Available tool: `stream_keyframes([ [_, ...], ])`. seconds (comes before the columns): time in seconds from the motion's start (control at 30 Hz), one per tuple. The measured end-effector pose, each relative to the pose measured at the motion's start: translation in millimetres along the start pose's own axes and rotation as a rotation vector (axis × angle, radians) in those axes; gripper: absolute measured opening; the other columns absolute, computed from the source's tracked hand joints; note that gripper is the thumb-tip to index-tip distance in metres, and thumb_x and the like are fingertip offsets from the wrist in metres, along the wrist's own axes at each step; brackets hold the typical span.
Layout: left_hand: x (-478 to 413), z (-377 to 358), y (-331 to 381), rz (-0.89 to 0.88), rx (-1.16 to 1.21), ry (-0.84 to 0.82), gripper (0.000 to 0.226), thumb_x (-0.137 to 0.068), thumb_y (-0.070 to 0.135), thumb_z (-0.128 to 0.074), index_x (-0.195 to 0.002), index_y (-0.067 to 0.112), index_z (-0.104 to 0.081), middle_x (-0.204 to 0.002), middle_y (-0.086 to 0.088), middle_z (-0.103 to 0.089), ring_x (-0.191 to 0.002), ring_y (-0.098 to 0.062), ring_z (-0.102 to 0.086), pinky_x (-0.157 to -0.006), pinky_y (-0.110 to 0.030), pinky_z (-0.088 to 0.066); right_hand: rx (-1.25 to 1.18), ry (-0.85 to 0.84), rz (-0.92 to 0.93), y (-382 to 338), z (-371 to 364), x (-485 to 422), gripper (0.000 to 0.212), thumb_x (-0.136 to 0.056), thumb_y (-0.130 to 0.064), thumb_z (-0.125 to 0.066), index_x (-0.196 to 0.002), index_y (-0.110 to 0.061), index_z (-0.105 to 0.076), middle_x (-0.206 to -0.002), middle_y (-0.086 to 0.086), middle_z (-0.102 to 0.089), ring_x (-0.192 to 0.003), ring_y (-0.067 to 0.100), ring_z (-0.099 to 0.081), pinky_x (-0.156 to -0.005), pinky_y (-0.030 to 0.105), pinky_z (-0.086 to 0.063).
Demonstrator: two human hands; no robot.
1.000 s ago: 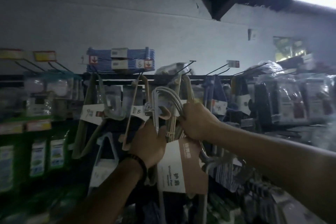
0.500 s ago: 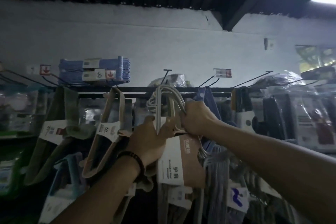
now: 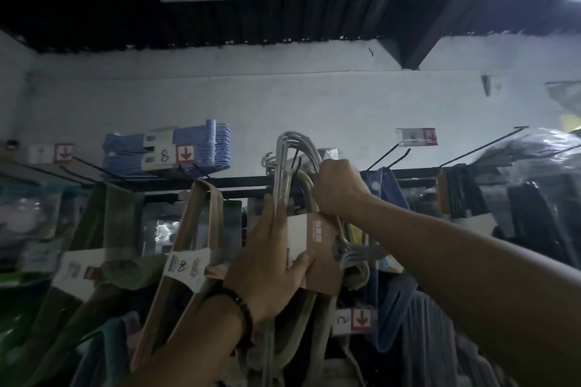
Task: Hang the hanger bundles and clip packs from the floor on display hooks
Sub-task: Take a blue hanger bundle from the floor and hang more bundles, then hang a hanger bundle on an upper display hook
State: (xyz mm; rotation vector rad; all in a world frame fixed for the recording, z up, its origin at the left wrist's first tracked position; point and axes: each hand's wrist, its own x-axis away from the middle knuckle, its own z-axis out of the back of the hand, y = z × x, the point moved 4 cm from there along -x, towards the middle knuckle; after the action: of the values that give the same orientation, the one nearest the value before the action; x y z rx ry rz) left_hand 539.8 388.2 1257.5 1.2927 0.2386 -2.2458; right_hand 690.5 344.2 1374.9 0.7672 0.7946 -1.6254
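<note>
We hold the grey hanger bundle (image 3: 290, 163) up at the top rail (image 3: 239, 181), right hand (image 3: 338, 188) clenched round its necks and left hand (image 3: 270, 264) pinching its card sleeve (image 3: 317, 229), to steer the loops onto the black display hook (image 3: 296, 163).

1. The left hand (image 3: 267, 270) and the right hand (image 3: 338, 188) were both bare.
2. A bracelet (image 3: 243, 308) of dark, round beads, strung close in a single row, circled the left wrist.
3. The left forearm (image 3: 195, 345) was uncovered from the wrist to the lower edge of the view.
4. The right forearm (image 3: 456, 261) was likewise uncovered; dim light hid finer detail.
</note>
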Motion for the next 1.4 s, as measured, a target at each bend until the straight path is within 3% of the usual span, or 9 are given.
stream_keyframes([
  [0.13, -17, -22, -21, -0.048, 0.025, -0.02, 0.097, -0.103, 0.059, -0.049, -0.162, 0.033, 0.024, -0.152, 0.026, 0.052, -0.16, -0.007, 0.005, -0.118, -0.025, -0.014, -0.042, 0.07, -0.052, 5, -16, -13, 0.008, -0.098, -0.014, -0.06, -0.096, -0.008, -0.064, -0.087, 0.009, -0.061, -0.075, 0.022, -0.063, -0.059, 0.029, -0.052],
  [0.27, -35, -47, -49, -0.049, 0.023, -0.074, 0.095, -0.102, 0.065, -0.044, -0.163, 0.032, 0.021, -0.161, 0.022, 0.043, -0.161, -0.009, 0.009, -0.128, -0.037, -0.018, -0.036, 0.074, -0.096, 7, -38, -23, 0.013, -0.1, -0.015, -0.06, -0.102, -0.004, -0.067, -0.091, 0.013, -0.068, -0.082, 0.028, -0.071, -0.073, 0.04, -0.065],
  [0.43, -51, -77, -76, -0.064, -0.047, -0.148, 0.098, -0.1, 0.065, -0.049, -0.163, 0.033, 0.02, -0.167, 0.015, 0.036, -0.162, -0.014, 0.005, -0.129, -0.049, -0.024, 0.028, -0.072, -0.11, 11, -70, -33, 0.015, -0.101, -0.019, -0.064, -0.105, -0.005, -0.068, -0.094, 0.009, -0.069, -0.084, 0.024, -0.071, -0.078, 0.039, -0.065],
  [0.57, -46, -101, -81, -0.119, -0.217, -0.168, 0.107, -0.094, 0.06, -0.061, -0.16, 0.033, 0.02, -0.171, 0.008, 0.017, -0.156, -0.026, -0.022, -0.115, -0.054, -0.043, 0.131, -0.153, -0.153, 29, -94, -29, 0.015, -0.105, -0.025, -0.058, -0.106, -0.011, -0.061, -0.095, 0.009, -0.066, -0.083, 0.026, -0.072, -0.083, 0.046, -0.064],
  [0.77, -48, -100, -72, -0.08, -0.281, -0.193, 0.109, -0.093, 0.063, -0.061, -0.161, 0.031, 0.019, -0.172, 0.006, 0.015, -0.157, -0.026, -0.021, -0.118, -0.056, -0.039, 0.119, -0.265, -0.072, 43, -100, -43, 0.017, -0.105, -0.022, -0.057, -0.092, -0.011, -0.059, -0.089, 0.005, -0.071, -0.082, 0.026, -0.074, -0.089, 0.053, -0.061],
  [0.87, -44, -94, -71, -0.039, -0.269, -0.222, 0.109, -0.094, 0.06, -0.062, -0.161, 0.035, 0.022, -0.174, 0.01, 0.015, -0.159, -0.025, -0.017, -0.12, -0.056, -0.037, 0.024, -0.32, -0.057, 48, -100, -36, 0.027, -0.109, -0.027, -0.05, -0.09, -0.01, -0.06, -0.073, 0.005, -0.07, -0.06, 0.022, -0.072, -0.072, 0.044, -0.062],
  [0.97, -39, -81, -72, 0.021, -0.256, -0.251, 0.105, -0.097, 0.056, -0.059, -0.161, 0.037, 0.022, -0.173, 0.012, 0.022, -0.16, -0.028, -0.014, -0.122, -0.055, -0.035, -0.06, -0.432, -0.009, 52, -102, -21, 0.043, -0.112, -0.04, -0.039, -0.086, -0.012, -0.06, -0.086, 0.016, -0.072, -0.065, 0.03, -0.075, -0.06, 0.04, -0.064],
  [1.2, 4, -41, -42, 0.007, -0.264, -0.059, 0.072, -0.093, 0.059, -0.061, -0.155, 0.034, -0.034, -0.158, 0.008, -0.037, -0.141, -0.019, -0.041, -0.115, -0.043, -0.044, -0.222, -0.037, 0.084, 54, -66, 17, 0.035, -0.093, -0.054, -0.052, -0.103, -0.021, -0.06, -0.096, 0.007, -0.067, -0.086, 0.032, -0.067, -0.077, 0.046, -0.061],
  [1.4, 77, -1, -19, 0.154, -0.386, -0.022, 0.033, -0.093, 0.06, -0.05, -0.117, 0.04, -0.062, -0.115, 0.016, -0.059, -0.103, -0.01, -0.057, -0.086, -0.033, -0.052, -0.438, -0.056, 0.347, 12, -59, 82, 0.026, -0.099, -0.049, -0.058, -0.079, -0.033, -0.058, -0.078, -0.01, -0.065, -0.067, 0.005, -0.063, -0.053, 0.024, -0.047],
])
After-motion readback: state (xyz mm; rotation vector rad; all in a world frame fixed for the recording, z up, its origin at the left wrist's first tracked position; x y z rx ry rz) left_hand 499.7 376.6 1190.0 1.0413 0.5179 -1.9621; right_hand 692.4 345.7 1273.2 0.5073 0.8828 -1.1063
